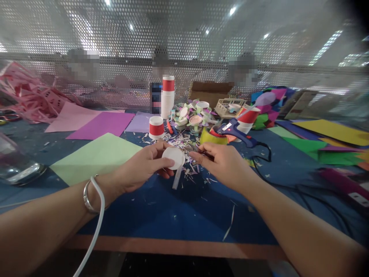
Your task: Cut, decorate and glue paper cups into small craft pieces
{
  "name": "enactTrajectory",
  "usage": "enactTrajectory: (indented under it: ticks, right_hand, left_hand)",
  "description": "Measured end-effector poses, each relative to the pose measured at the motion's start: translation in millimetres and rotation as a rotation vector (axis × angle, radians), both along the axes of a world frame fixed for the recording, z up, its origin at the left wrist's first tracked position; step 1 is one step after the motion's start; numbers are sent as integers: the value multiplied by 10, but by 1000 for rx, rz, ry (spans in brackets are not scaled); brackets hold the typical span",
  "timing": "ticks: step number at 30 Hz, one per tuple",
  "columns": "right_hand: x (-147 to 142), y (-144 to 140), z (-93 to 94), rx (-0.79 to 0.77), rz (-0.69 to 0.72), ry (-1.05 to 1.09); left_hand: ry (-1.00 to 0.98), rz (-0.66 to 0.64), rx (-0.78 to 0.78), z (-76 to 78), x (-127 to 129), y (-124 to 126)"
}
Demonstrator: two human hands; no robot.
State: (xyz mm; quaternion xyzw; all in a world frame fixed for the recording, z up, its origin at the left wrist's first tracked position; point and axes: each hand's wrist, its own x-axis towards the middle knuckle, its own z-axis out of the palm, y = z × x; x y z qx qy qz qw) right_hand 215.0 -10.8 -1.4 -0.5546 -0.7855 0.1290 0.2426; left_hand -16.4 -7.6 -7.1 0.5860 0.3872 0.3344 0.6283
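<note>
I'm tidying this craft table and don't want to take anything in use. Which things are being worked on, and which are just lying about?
In use:
- left hand holding a white paper cup by its base
- right hand pinching a small dark tool, too hidden to identify

Lying about:
- blue glue gun
- red-and-white cup
- tall stack of cups
- green paper sheet
- purple paper sheet

blue table [173, 215], paper scraps [184, 140], coloured sheets [95, 156], red-white cups [156, 127], glue gun [235, 130]
</note>
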Motion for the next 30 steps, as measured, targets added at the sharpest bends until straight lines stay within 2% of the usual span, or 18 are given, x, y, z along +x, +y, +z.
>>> enactTrajectory:
  ticks: [5,10,30]
  right_hand:
    - [-34,-67,23,33,94,127]
    - [-57,-85,10,7,158,132]
    - [-62,-111,47,98,218,130]
  left_hand:
    - [-41,14,-62,2,11,-7]
    - [-95,0,-71,34,21,-21]
    - [-94,-33,-54,48,-3,-32]
